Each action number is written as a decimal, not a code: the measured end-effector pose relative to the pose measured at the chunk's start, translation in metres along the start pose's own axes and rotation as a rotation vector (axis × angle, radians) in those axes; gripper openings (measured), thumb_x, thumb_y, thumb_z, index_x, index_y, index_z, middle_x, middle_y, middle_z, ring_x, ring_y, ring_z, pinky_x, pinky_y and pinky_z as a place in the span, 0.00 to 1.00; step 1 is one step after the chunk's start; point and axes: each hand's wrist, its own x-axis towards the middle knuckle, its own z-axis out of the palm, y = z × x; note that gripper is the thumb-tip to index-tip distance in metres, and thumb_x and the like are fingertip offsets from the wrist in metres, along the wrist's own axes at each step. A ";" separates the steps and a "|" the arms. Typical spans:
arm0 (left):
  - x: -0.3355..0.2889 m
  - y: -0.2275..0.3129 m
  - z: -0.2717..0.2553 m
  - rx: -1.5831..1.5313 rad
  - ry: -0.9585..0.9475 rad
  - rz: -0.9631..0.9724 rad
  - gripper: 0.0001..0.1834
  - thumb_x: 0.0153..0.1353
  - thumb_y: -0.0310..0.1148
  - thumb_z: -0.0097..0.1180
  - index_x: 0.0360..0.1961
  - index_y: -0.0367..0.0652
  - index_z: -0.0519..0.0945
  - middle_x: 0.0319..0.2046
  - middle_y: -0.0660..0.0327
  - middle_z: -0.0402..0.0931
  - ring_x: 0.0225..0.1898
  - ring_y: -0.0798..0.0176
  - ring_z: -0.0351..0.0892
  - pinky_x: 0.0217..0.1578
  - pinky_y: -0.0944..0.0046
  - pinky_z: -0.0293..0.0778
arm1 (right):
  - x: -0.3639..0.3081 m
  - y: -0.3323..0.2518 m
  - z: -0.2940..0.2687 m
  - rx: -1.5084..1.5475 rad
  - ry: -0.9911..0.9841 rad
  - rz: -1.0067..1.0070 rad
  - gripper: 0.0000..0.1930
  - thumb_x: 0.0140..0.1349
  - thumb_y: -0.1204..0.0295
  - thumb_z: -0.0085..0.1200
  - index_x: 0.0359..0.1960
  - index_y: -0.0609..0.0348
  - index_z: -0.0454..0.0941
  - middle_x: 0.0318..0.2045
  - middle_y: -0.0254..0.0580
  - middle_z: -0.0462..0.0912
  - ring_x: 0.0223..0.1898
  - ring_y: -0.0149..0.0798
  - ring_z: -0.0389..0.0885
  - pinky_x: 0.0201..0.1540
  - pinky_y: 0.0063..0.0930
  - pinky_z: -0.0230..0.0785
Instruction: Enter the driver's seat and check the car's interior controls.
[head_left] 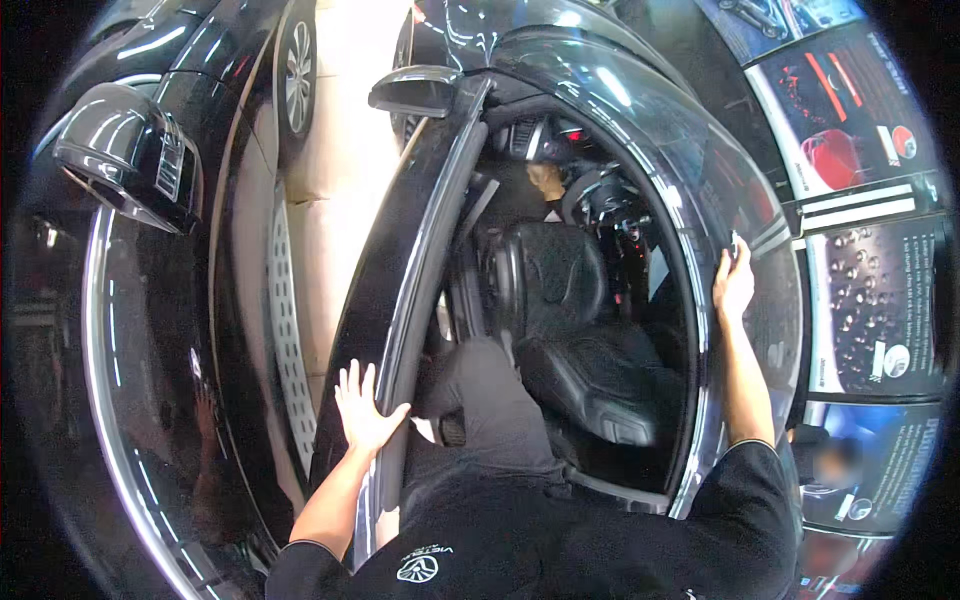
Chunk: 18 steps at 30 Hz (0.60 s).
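My left hand (368, 408) lies on the top edge of the open car door (385, 270), fingers spread over the dark window glass and thumb on the frame. My right hand (735, 283) is raised against the glossy black car roof (745, 350), its fingers drawn together at a small pale thing that I cannot make out. Between my arms, the door opening shows a black leather seat (560, 275) and its cushion. One of my legs, in dark trousers (490, 400), is at the opening beside the seat.
A second black car (240, 200) stands close on the left, its side mirror (125, 150) jutting out. The open door carries another mirror (415, 92). Inside, near the steering wheel (600, 200), a skin-coloured shape (545, 180) shows. Printed posters (870, 310) line the right side.
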 end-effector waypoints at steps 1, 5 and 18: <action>-0.002 0.001 0.000 -0.015 0.014 -0.013 0.53 0.40 0.50 0.68 0.66 0.43 0.58 0.69 0.49 0.45 0.70 0.42 0.41 0.67 0.42 0.40 | 0.000 0.002 0.002 0.004 0.005 0.005 0.19 0.65 0.59 0.47 0.57 0.45 0.67 0.42 0.53 0.80 0.41 0.57 0.80 0.43 0.46 0.71; -0.002 0.006 -0.001 -0.075 0.024 -0.008 0.52 0.39 0.49 0.69 0.65 0.44 0.60 0.69 0.51 0.45 0.70 0.43 0.41 0.67 0.42 0.41 | 0.000 0.003 -0.002 0.032 -0.019 0.040 0.19 0.65 0.59 0.47 0.56 0.46 0.68 0.40 0.55 0.81 0.40 0.58 0.80 0.43 0.47 0.71; 0.004 0.009 0.000 -0.131 0.165 -0.064 0.50 0.32 0.51 0.70 0.61 0.48 0.67 0.67 0.51 0.52 0.68 0.43 0.47 0.66 0.43 0.45 | -0.028 -0.078 0.015 0.227 0.222 -0.509 0.16 0.54 0.78 0.51 0.46 0.60 0.74 0.35 0.53 0.81 0.38 0.54 0.81 0.45 0.41 0.73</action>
